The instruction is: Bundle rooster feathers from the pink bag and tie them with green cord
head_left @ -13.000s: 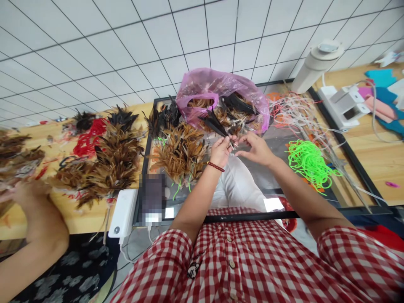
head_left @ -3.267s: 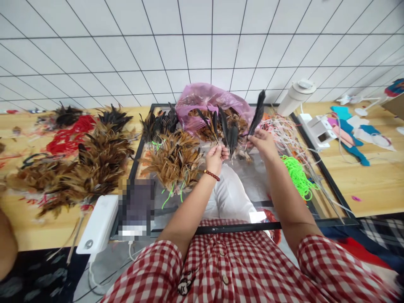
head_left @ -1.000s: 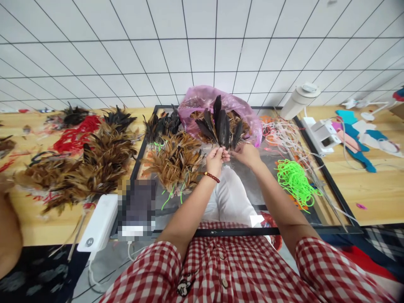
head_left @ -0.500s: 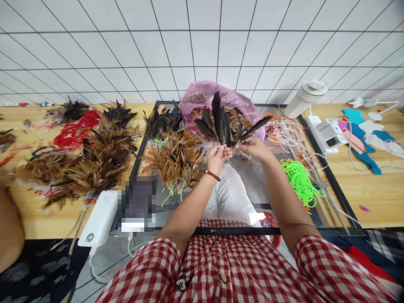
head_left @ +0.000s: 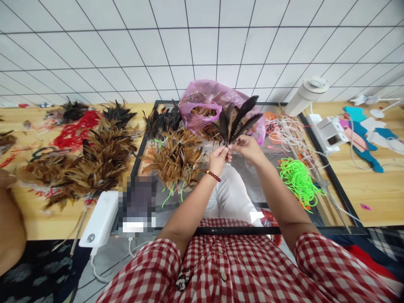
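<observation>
Several long black feathers fan upward from between my hands. My left hand, with a beaded bracelet at its wrist, is closed around their base. Beside it my right hand pinches the feather ends, its fingertips close against the left ones. The quill tips are hidden by my fingers. Just behind stands an open pink plastic bag with brown feathers inside. To the left of my hands lies a pile of brown feathers with green cord ends, and black feathers sit behind it.
A black-framed glass top carries green cord, pale tangled cords and a white bottle. On the left are a power bank, more brown feathers and red cord. Another person's arm shows at the left edge.
My right hand has moved left to meet my left hand. The feather it held apart is now joined with the others, and the bunch leans to the right.
</observation>
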A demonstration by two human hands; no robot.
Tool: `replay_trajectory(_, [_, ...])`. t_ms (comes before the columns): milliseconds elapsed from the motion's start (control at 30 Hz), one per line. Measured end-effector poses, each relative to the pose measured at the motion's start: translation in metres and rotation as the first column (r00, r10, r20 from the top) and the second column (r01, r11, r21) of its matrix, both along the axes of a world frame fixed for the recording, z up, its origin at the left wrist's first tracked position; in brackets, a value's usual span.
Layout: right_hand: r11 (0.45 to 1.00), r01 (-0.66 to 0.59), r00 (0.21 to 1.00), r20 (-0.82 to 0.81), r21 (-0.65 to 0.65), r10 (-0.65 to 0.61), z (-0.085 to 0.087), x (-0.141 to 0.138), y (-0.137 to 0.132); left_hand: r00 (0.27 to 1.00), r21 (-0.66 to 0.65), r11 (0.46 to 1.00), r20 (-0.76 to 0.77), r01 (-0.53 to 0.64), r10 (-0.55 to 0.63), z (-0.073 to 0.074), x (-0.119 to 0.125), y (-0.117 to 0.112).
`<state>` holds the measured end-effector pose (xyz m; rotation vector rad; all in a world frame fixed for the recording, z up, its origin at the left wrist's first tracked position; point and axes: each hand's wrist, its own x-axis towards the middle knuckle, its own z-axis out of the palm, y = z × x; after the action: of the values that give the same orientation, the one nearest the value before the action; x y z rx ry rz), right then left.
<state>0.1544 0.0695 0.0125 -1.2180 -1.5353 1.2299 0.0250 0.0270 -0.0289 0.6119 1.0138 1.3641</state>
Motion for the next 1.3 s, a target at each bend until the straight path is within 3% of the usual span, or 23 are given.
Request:
replay_trajectory(200, [1.000,-0.004,1.000,0.024,0.004,0.003,0.003,0.004,0.001,0.994,0.030,0.996,-0.065,0.090,-0.088,0.001,0.002,-0.003])
replay_trajectory(300, [0.995,0.059,0.974,0.213,0.084,-0.076,0.007,0.008,0.000,0.999,0.011,1.000,-0.019,-0.028,0.028,0.003,0.002,-0.003])
replay_trajectory(333, [0.988,0.091,0.930,0.343,0.126,-0.130,0.008,0.009,-0.001,0.996,-0.002,0.996,0.012,-0.090,0.090,0.004,0.002,-0.002])
replay_trajectory(400, [0.981,0.102,0.770,0.612,0.165,-0.183,0.010,0.010,-0.002,0.982,-0.029,0.984,0.067,-0.177,0.179,0.006,0.001,-0.001])
replay_trajectory(467, [0.989,0.082,0.617,0.773,0.125,-0.149,0.012,0.007,-0.005,0.971,-0.044,0.976,0.100,-0.214,0.218,0.008,0.000,0.000])
replay_trajectory(500, [0.992,0.079,0.577,0.807,0.097,-0.125,0.012,0.005,-0.006,0.967,-0.050,0.973,0.109,-0.226,0.230,0.008,0.000,0.000])
replay_trajectory(633, [0.996,0.082,0.503,0.862,0.032,-0.069,0.007,-0.001,-0.006,0.953,-0.087,0.960,0.124,-0.268,0.277,0.010,-0.001,0.002])
replay_trajectory(833, [0.997,0.074,0.480,0.877,-0.025,-0.013,0.000,0.016,0.005,0.951,-0.091,0.959,0.135,-0.267,0.278,0.011,0.000,0.001])
replay_trajectory(1033, [0.998,0.065,0.423,0.905,0.014,-0.040,0.005,0.017,0.002,0.954,-0.088,0.961,0.130,-0.260,0.270,0.010,0.000,0.001])
replay_trajectory(1100, [0.999,0.039,0.425,0.905,-0.001,-0.016,0.007,0.018,0.002,0.953,-0.085,0.961,0.136,-0.261,0.271,0.010,0.000,0.001])
replay_trajectory(1167, [1.000,0.020,0.487,0.873,-0.003,-0.007,0.008,0.022,0.003,0.953,-0.081,0.962,0.139,-0.261,0.270,0.009,0.000,0.001])
replay_trajectory(1300, [0.998,0.065,0.765,0.641,0.000,-0.050,0.008,0.034,0.011,0.960,-0.067,0.969,0.131,-0.239,0.246,0.008,0.000,0.001])
